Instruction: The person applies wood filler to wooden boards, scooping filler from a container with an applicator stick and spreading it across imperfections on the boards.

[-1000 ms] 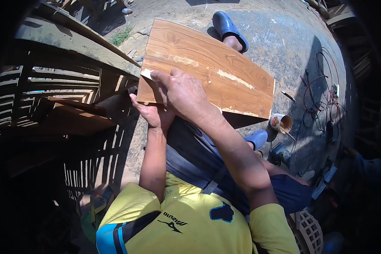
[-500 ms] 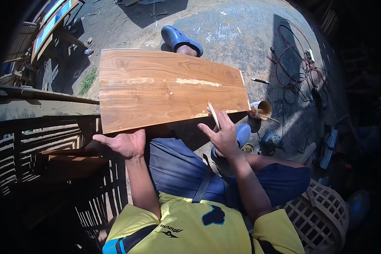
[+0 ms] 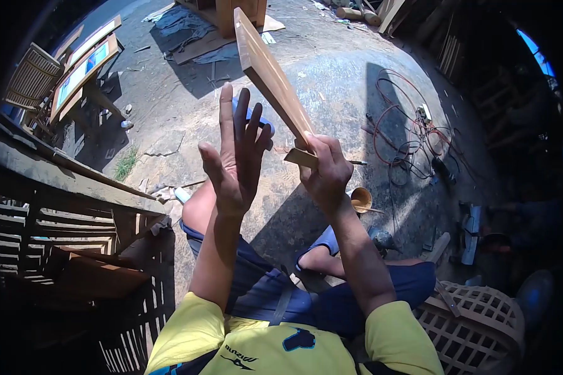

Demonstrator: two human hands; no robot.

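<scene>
The wooden board (image 3: 272,75) stands raised and tilted, nearly edge-on, rising away from me. My right hand (image 3: 329,167) is closed around its near end. A small flat wooden scraper (image 3: 301,157) sticks out leftward from the same hand. My left hand (image 3: 236,156) is open and upright, its fingers spread to the left of the board, apart from it. Beyond my right wrist a small tub (image 3: 361,198) holds brownish paste, with a stick resting at its rim.
Tangled cables (image 3: 416,128) lie on the concrete at right. A slatted wooden rail structure (image 3: 75,165) runs along my left. A woven basket (image 3: 475,315) sits by my right side. Wooden furniture (image 3: 241,19) stands at the far end, and framed panels (image 3: 84,72) lean at far left.
The board has swung from lying flat across my lap to a raised, edge-on tilt. My right hand has gripped its end, keeping the scraper. My left hand has risen, off the board.
</scene>
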